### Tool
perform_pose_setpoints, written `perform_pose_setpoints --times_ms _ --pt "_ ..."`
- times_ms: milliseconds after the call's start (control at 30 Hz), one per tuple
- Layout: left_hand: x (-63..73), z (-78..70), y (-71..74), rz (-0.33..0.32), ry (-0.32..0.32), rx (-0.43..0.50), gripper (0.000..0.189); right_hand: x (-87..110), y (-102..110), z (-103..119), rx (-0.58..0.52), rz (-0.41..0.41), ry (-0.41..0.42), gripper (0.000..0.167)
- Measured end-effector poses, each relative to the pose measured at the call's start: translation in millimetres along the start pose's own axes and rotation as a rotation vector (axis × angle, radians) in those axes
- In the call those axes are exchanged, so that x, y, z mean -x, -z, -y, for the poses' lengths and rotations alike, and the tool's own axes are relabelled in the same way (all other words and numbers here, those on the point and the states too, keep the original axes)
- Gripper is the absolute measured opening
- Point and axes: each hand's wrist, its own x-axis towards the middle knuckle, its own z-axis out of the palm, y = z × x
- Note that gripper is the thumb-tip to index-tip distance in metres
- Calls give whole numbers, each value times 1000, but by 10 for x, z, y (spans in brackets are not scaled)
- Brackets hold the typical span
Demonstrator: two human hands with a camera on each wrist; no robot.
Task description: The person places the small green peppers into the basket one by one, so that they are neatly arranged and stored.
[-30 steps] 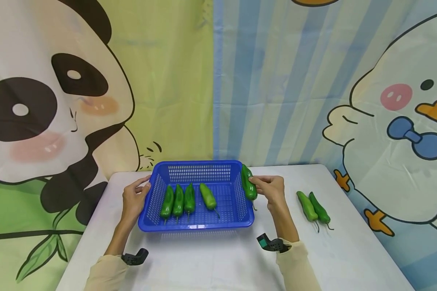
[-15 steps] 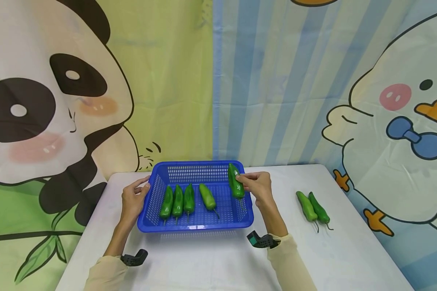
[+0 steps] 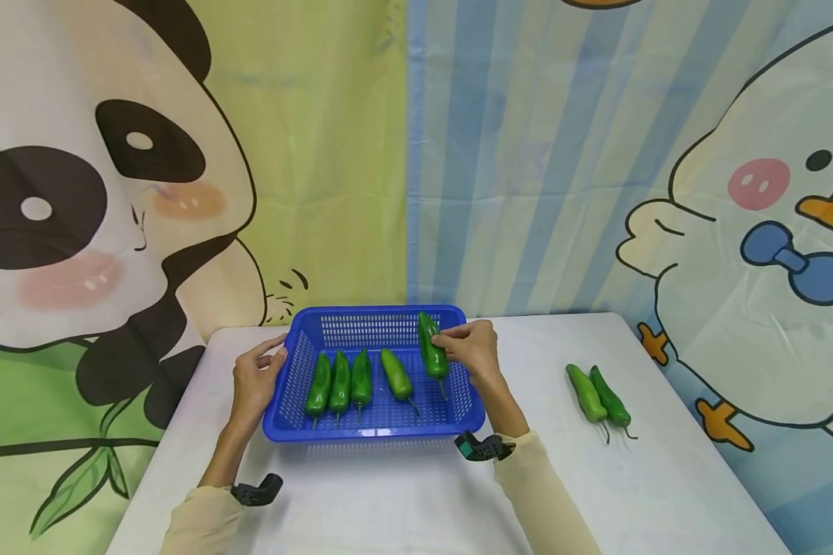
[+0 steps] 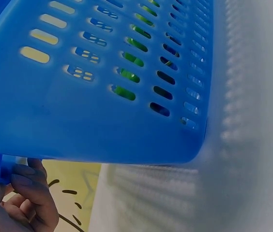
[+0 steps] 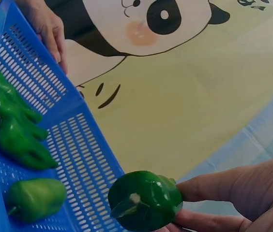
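My right hand (image 3: 475,345) pinches a dark green pepper (image 3: 432,351) between thumb and fingers, above the right part of the blue basket (image 3: 375,434). In the right wrist view this pepper (image 5: 144,200) points its stem end at the camera. My left hand (image 3: 255,378) holds the basket's left rim; the left wrist view shows its fingers (image 4: 35,193) curled at the rim. Three dark green peppers lie side by side in the basket's left half, one of them a pepper (image 3: 341,383) in the middle. A lighter green pepper (image 3: 396,375) lies to their right, slightly apart.
On the white table (image 3: 403,501), right of the basket, lie a light green pepper (image 3: 586,394) and a darker one (image 3: 610,396), close together. A printed curtain (image 3: 333,154) hangs behind the table.
My right hand has carried the pepper leftward, from beside the basket's right rim to above its inside. My left hand and the basket have stayed in place.
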Motion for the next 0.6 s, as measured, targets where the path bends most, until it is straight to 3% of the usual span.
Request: perform_pose_setpoints --times_ms 333,600 --pt "15 5 9 4 5 27 39 -80 -210 45 227 -51 9 14" --pt "9 -14 14 15 13 29 40 -215 -373 2 405 -28 48 10"
